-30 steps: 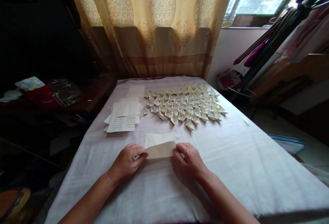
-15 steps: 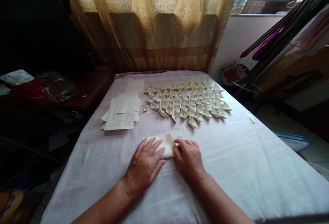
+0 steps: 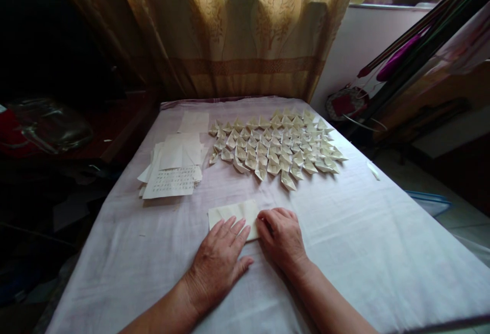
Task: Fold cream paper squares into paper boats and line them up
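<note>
A folded sheet of cream paper (image 3: 234,211) lies flat near the middle of the cloth-covered table (image 3: 363,252). My left hand (image 3: 222,247) rests palm down on its lower left part, fingers stretched out and the thumb apart on the cloth. At the paper's right edge, my right hand (image 3: 282,234) is closed, with curled fingers pinching that edge. Its fingertips are partly hidden. Beyond the hands stand many small folded paper boats (image 3: 273,147) in close rows. To their left is a loose pile of paper sheets (image 3: 172,168), the front one bearing handwriting.
A single sheet (image 3: 194,121) lies behind the pile. A small white scrap (image 3: 373,171) is near the table's right edge. Curtains (image 3: 237,63) hang behind the table. On the left, a glass jar (image 3: 53,124) stands on a dark cabinet; a bag (image 3: 346,103) hangs at the right.
My left hand has slid toward me over the paper, uncovering more of its far left part. The raised far edge now lies flatter. My right hand stays at the right edge. The view has tilted down slightly.
</note>
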Available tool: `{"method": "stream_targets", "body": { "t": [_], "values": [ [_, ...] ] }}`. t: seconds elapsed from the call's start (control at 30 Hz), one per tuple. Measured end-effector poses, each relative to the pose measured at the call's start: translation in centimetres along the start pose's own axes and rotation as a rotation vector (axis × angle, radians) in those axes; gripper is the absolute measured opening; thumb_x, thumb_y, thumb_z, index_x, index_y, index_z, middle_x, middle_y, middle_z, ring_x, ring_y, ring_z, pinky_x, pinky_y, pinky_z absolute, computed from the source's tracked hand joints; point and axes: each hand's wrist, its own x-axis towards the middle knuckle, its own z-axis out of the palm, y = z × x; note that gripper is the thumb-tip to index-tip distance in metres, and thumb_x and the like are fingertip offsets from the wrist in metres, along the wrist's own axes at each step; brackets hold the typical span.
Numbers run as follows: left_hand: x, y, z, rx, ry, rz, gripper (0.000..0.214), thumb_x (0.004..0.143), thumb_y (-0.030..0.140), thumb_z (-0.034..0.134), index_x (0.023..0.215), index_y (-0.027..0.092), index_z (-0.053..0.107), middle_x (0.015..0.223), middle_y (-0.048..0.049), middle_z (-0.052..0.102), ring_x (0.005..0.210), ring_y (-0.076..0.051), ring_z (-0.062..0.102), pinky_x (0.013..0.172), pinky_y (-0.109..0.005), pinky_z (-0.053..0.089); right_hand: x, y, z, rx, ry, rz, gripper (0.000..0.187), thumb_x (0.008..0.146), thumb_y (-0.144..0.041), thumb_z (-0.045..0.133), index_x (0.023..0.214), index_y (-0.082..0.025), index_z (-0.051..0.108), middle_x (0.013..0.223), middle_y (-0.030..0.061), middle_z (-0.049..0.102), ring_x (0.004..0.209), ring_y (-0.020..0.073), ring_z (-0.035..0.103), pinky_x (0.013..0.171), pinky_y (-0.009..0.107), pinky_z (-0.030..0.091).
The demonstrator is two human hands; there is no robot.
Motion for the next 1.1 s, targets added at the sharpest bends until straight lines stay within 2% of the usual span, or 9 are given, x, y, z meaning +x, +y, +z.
{"method": "stream_targets", "body": {
  "t": [0.27,0.73,1.0,1.1],
  "values": [
    [0.06,-0.07,-0.19,-0.038,-0.009,-0.013,0.055,0.097,0.050,0.049,0.144,0.023,0.047,0.141,-0.0091,0.059,0.133,-0.027,0.051,0.111,-0.047,0.040,-0.01,-0.12,-0.16,-0.016,-0.025,-0.007,0.018,0.090,-0.018,0.054,0.074,-0.022,0.062,0.071,0.0018,0.065,0.074,0.0196,0.055,0.078,0.033,0.033],
    [0.35,0.07,-0.66,-0.029,-0.020,-0.011,0.052,0.097,0.052,0.048,0.139,0.021,0.052,0.141,-0.0081,0.059,0.132,-0.027,0.053,0.111,-0.046,0.039,0.01,-0.14,-0.23,-0.021,-0.041,-0.001,0.019,0.089,-0.019,0.055,0.072,-0.023,0.063,0.070,0.0019,0.062,0.077,0.0198,0.053,0.078,0.033,0.032],
    [0.44,0.24,-0.68,0.021,-0.025,-0.009,0.053,0.097,0.052,0.047,0.139,0.020,0.053,0.141,-0.0073,0.059,0.131,-0.026,0.052,0.110,-0.045,0.039,0.08,-0.51,-0.56,0.048,-0.067,0.054,0.009,0.084,-0.028,0.064,0.076,-0.022,0.064,0.084,0.0030,0.062,0.090,0.0222,0.053,0.087,0.036,0.034],
    [0.46,0.23,-0.65,0.043,-0.009,0.004,0.051,0.098,0.051,0.048,0.136,0.019,0.055,0.141,-0.0067,0.059,0.131,-0.026,0.053,0.110,-0.045,0.039,0.09,-0.64,-0.68,0.060,-0.091,0.044,0.011,0.081,-0.032,0.068,0.080,-0.022,0.063,0.090,0.0044,0.062,0.095,0.0239,0.053,0.090,0.038,0.035]
  ]
}}
